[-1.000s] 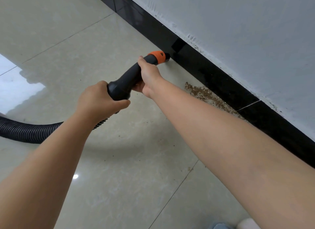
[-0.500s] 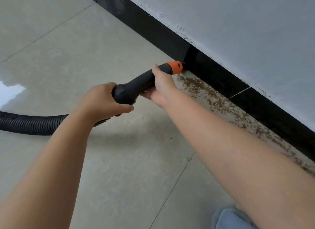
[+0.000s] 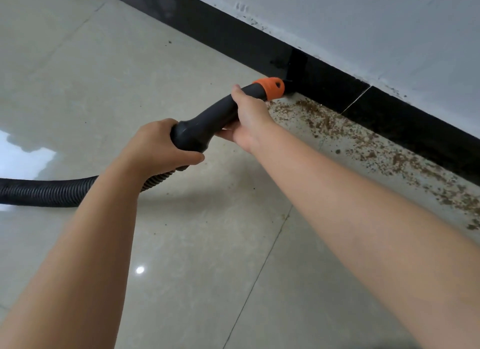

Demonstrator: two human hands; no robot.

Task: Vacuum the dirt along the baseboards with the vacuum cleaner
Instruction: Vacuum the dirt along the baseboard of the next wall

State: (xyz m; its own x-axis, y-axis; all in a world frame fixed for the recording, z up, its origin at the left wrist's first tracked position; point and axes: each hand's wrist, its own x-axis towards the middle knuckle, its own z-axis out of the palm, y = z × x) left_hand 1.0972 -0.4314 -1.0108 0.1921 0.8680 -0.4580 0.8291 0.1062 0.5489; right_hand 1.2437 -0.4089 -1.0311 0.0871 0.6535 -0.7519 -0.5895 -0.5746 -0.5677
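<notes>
Both hands hold a black vacuum wand (image 3: 207,122) with an orange collar (image 3: 271,87) at its tip. My left hand (image 3: 158,147) grips the thick rear end where the ribbed black hose (image 3: 49,191) joins. My right hand (image 3: 249,117) grips the wand just behind the collar. The tip sits at the foot of the black baseboard (image 3: 324,86), at the left end of a strip of brown dirt (image 3: 376,151) that runs right along the baseboard.
Glossy beige floor tiles (image 3: 181,257) fill the view, with a bright window reflection (image 3: 23,156) at the left. A white wall (image 3: 363,24) rises above the baseboard, speckled with dirt along its lower edge. The hose trails off the left edge.
The view has shifted right along the wall, showing more of the dirt strip. The wand tip stays against the baseboard at the dirt's left end; both grips are unchanged.
</notes>
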